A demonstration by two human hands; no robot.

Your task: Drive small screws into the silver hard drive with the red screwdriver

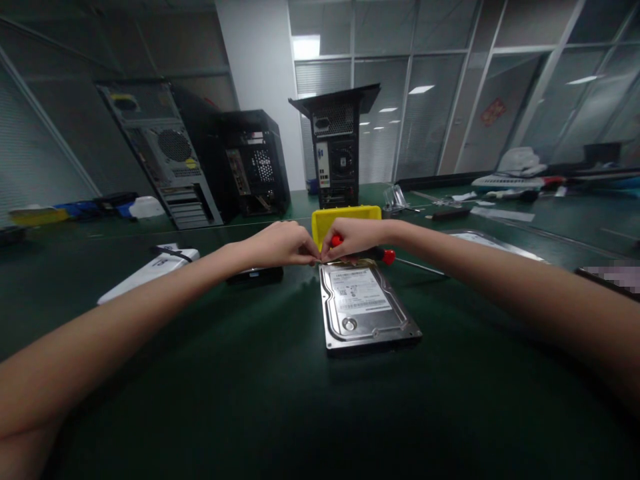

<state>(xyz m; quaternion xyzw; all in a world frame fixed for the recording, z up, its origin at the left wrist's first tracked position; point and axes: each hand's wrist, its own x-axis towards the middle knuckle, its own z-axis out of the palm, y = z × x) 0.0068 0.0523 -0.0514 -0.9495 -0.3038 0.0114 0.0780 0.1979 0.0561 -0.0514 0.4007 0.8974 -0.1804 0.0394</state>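
A silver hard disk drive [364,293] with a white label lies flat on the dark green table [250,400]. My left hand [286,243] and my right hand [353,237] meet at its far left corner, fingertips pinched close together. Whatever sits between the fingertips is too small to make out. A screwdriver [389,257] with a red and black handle lies just beyond the drive, partly behind my right hand, its shaft pointing right. Behind both hands stands a yellow bin [347,215].
Computer cases stand at the back: a large tower [175,153], an open black case [255,163] and another case [336,150]. A white device [150,272] with a dark cable lies left, near a flat black object [255,275]. Loose parts [455,203] lie at the back right.
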